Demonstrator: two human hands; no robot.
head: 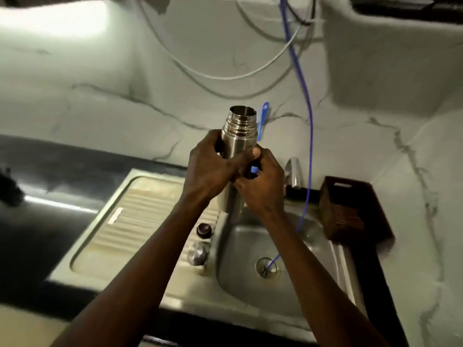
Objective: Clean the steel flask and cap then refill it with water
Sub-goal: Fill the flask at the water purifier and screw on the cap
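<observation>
Steel sink below; both hands, left and right, gripping open upright flask.

A home kitchen: steel sink with drainboard (ribbed), tap, dark counter, marble-patterned wall.

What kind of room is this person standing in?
Most likely a home kitchen: a steel sink with a ribbed drainboard, a tap behind it, and marble-patterned wall tiles above a dark counter.
</observation>
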